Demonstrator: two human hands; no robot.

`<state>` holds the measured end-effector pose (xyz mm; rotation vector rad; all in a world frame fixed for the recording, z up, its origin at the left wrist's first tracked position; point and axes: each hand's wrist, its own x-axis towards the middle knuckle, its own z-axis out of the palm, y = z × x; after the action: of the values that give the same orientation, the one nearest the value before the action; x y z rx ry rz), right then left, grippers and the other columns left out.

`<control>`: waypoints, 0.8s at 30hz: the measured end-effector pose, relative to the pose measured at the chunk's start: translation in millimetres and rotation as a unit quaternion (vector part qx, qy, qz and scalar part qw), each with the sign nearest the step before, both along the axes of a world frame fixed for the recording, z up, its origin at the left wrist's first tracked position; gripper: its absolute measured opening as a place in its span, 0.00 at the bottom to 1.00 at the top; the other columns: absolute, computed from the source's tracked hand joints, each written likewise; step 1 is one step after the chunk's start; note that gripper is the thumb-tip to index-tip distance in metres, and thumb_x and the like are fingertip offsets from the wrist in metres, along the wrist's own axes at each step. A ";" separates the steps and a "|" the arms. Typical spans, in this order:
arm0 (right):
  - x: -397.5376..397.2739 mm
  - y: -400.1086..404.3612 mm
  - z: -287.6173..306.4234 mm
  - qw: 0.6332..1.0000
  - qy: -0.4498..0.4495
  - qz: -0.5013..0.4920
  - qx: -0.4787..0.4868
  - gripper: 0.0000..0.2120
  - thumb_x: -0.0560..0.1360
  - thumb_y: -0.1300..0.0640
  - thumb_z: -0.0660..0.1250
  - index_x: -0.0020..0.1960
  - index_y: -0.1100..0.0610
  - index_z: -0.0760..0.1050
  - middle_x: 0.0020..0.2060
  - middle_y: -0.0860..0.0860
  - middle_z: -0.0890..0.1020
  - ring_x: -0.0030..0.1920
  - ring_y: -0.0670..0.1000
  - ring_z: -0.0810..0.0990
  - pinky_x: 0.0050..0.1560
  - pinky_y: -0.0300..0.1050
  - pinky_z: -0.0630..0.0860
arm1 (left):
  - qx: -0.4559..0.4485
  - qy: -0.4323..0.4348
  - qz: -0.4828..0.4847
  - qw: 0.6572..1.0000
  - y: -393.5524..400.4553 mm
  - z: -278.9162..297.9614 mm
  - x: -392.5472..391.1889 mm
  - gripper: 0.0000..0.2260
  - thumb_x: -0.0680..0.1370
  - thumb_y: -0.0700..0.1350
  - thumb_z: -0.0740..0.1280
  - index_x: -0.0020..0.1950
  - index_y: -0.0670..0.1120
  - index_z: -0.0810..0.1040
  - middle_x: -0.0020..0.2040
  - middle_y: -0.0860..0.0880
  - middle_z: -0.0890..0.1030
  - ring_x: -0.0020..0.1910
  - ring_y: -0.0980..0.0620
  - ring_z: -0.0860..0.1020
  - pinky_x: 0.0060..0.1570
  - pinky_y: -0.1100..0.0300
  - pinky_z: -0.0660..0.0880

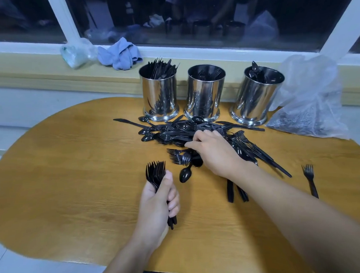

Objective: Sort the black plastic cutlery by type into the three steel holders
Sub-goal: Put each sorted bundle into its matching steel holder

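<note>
Three steel holders stand at the table's far edge: the left holder (159, 93) holds knives, the middle holder (205, 93) forks, the right holder (256, 94) spoons. A pile of black cutlery (174, 132) lies in front of them. My left hand (157, 202) grips a bundle of forks (156, 172), tines up. My right hand (213, 149) reaches into the pile with curled fingers on black pieces; what it grasps is hidden. A spoon (185, 174) lies between my hands.
One fork (309, 179) lies alone at the right on the wooden table (72, 173). A clear plastic bag (306, 104) sits beside the right holder. A blue cloth (118, 54) and another bag (76, 53) rest on the window sill.
</note>
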<state>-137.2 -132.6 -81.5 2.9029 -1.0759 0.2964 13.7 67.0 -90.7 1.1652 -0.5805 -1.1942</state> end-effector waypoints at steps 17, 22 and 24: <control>-11.9 12.9 7.0 0.998 -0.037 -0.006 0.059 0.18 0.85 0.65 0.67 0.71 0.52 0.82 0.55 0.48 0.79 0.58 0.52 0.77 0.65 0.47 0.73 | -0.009 0.011 -0.008 1.000 -0.7 0.9 0.0 0.13 0.86 0.52 0.70 0.50 0.46 0.72 0.38 0.47 0.67 0.33 0.52 0.66 0.29 0.59 0.64; -24.2 17.0 17.5 0.973 -0.184 -0.061 0.123 0.16 0.83 0.61 0.72 0.69 0.50 0.83 0.51 0.42 0.79 0.47 0.37 0.74 0.55 0.37 0.73 | -0.011 0.013 -0.009 1.000 -1.7 -0.2 -0.1 0.13 0.86 0.52 0.71 0.51 0.46 0.71 0.37 0.48 0.67 0.33 0.52 0.65 0.29 0.59 0.64; -33.4 12.2 19.0 0.975 -0.169 -0.100 0.107 0.13 0.83 0.59 0.73 0.67 0.50 0.84 0.52 0.43 0.80 0.49 0.42 0.75 0.58 0.42 0.75 | -0.013 0.013 -0.010 1.000 -1.4 -0.3 0.5 0.13 0.86 0.52 0.70 0.52 0.46 0.71 0.37 0.48 0.67 0.33 0.52 0.65 0.29 0.59 0.64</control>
<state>-170.5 -120.5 -62.5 2.9591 -1.5260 0.7308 14.3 65.5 -91.0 1.1214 -0.5872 -1.2136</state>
